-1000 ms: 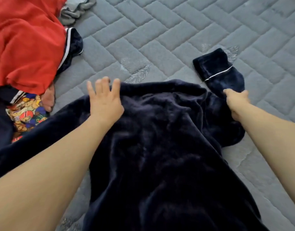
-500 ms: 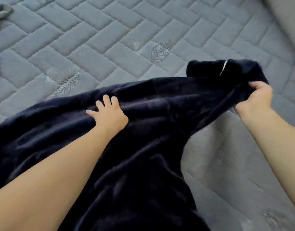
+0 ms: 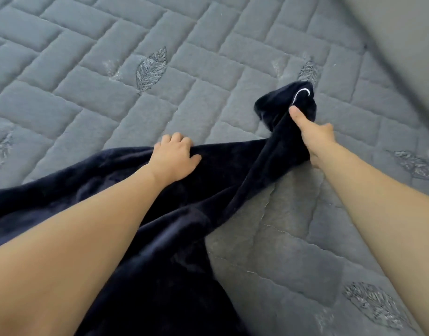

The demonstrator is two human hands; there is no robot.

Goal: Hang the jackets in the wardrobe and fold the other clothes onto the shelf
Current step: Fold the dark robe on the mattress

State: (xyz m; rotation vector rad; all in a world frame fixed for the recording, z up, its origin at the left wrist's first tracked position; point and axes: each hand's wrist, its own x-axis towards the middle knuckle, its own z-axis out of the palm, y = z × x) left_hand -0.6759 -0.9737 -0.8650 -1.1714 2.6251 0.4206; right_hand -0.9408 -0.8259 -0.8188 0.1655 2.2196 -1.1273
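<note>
Garment: a dark navy plush garment [image 3: 140, 251] lies across the near and left part of the mattress, running up from the bottom edge toward the middle.
Left arm: it stretches forward over the navy cloth from the lower left.
Right arm: it comes in from the lower right, over bare mattress.
Left hand: the left hand [image 3: 174, 157] sits on the garment's far edge, fingers curled down over that edge and gripping the fabric, thumb lying flat on top.
Sleeve: a narrow sleeve [image 3: 264, 170] rises taut from the body of the garment toward the right hand.
Right hand: the right hand [image 3: 315, 138] holds the sleeve, fingers wrapped round it and thumb pressed along the cloth.
Cuff: the cuff [image 3: 281, 103] bunches just beyond the right thumb, a thin white piping line curving across it.
Mattress: grey quilted mattress [image 3: 92, 76] with stitched leaf patterns spreads beyond both hands.
Far right: a plain grey surface, blurred.
</note>
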